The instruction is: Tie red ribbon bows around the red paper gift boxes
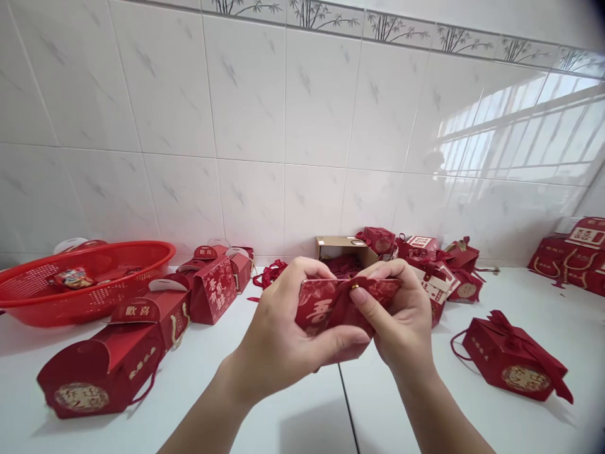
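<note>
A small red box with pale lettering is held between my two hands, above the middle of the white table. My left hand grips its left side, fingers behind and thumb across the front. Around the right side curl the fingers of my right hand, and its thumb presses near a small gold-coloured fastener at the top edge. The box's back and underside are hidden.
Left: a red plastic basket with packets inside, and a row of red boxes. Behind my hands are a cardboard box and piled red boxes. Right: a ribboned red box and red bags.
</note>
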### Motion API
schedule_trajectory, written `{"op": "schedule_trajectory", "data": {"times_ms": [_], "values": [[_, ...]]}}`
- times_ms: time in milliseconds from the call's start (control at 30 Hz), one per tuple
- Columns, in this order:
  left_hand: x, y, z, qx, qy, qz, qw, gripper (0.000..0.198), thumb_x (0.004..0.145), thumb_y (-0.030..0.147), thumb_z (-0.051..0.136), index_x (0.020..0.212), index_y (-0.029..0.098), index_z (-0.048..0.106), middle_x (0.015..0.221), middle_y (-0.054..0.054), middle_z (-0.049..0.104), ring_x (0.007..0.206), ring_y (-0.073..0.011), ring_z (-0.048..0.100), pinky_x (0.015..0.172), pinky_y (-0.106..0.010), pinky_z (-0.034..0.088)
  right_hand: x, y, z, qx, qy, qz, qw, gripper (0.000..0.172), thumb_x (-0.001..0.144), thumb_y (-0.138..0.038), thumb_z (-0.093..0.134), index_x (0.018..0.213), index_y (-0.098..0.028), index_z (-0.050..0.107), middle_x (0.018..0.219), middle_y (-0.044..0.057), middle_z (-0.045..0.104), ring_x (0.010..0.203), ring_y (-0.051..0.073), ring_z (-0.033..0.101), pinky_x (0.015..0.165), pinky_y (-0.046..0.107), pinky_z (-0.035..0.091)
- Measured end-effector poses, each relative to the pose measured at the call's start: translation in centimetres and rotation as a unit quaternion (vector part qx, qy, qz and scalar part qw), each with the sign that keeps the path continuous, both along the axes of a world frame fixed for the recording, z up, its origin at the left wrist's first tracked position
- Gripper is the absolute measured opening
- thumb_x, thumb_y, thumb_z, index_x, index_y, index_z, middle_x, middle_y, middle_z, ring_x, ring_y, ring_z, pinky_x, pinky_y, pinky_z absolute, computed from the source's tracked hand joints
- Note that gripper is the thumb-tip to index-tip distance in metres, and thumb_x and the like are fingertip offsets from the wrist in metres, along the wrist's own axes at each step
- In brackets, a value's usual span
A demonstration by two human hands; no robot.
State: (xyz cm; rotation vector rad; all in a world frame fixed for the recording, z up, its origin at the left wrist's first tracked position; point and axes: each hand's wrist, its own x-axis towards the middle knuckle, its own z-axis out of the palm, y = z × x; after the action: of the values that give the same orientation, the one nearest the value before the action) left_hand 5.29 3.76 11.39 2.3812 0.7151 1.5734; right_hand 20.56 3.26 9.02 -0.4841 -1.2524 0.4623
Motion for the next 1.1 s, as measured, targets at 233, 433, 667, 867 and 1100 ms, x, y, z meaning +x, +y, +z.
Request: {"op": "schedule_trajectory", "data": {"times_ms": [233,433,667,867,1100], "values": [[-1.3,0.4,0.7,-0.006,0.012,0.132,0.991,0.031,0.074,0.032,0.071,0.096,0.024,0.050,0.095,-0.001,0.063,0.085,-0.0172,0.061,0.069,-0.028,0.050,0.8,-0.1,0.7,0.006,-0.032,-0.064,0.997,0.020,0.074,-0.019,0.071,0.079,-0.023,0.052,0.074,-0.003,0.060,0.061,0.011,0.058,0.053,0.022,0.048],[-4.5,0.3,2.4,-0.033,0.134,0.078,0.987,0.016,0.081,0.032,0.064,0.068,0.022,0.062,0.061,0.002,0.061,0.056,-0.0125,0.056,0.047,-0.022,0.043,2.1,-0.1,1.0,0.041,-0.103,-0.095,0.989,0.020,0.073,-0.015,0.070,0.080,-0.022,0.054,0.076,-0.001,0.059,0.068,0.013,0.058,0.058,0.025,0.048],[-5.9,-0.8,2.8,-0.014,-0.070,-0.033,0.997,0.002,0.079,0.022,0.067,0.078,0.023,0.067,0.070,-0.001,0.067,0.061,-0.0135,0.060,0.048,-0.023,0.049,3.0,-0.2,1.0,0.130,-0.229,-0.033,0.964,0.024,0.072,-0.007,0.068,0.085,-0.022,0.054,0.076,0.001,0.060,0.070,0.017,0.059,0.058,0.031,0.048],[-4.1,-1.6,2.3,-0.062,-0.226,-0.124,0.964,0.032,0.079,0.022,0.069,0.103,0.034,0.052,0.070,0.007,0.067,0.055,-0.0108,0.062,0.049,-0.021,0.053,2.3,-0.4,0.4,0.185,-0.256,0.007,0.949,0.027,0.071,-0.005,0.066,0.088,-0.022,0.054,0.075,0.002,0.061,0.067,0.017,0.057,0.058,0.033,0.048],[-4.1,-1.3,1.7,-0.056,-0.089,-0.146,0.984,0.018,0.088,0.016,0.055,0.096,0.025,0.069,0.077,-0.001,0.068,0.067,-0.0115,0.065,0.057,-0.018,0.053,2.2,-0.7,0.6,0.207,-0.272,-0.008,0.940,0.028,0.071,-0.006,0.068,0.090,-0.023,0.054,0.074,0.002,0.062,0.066,0.017,0.059,0.059,0.035,0.050]]}}
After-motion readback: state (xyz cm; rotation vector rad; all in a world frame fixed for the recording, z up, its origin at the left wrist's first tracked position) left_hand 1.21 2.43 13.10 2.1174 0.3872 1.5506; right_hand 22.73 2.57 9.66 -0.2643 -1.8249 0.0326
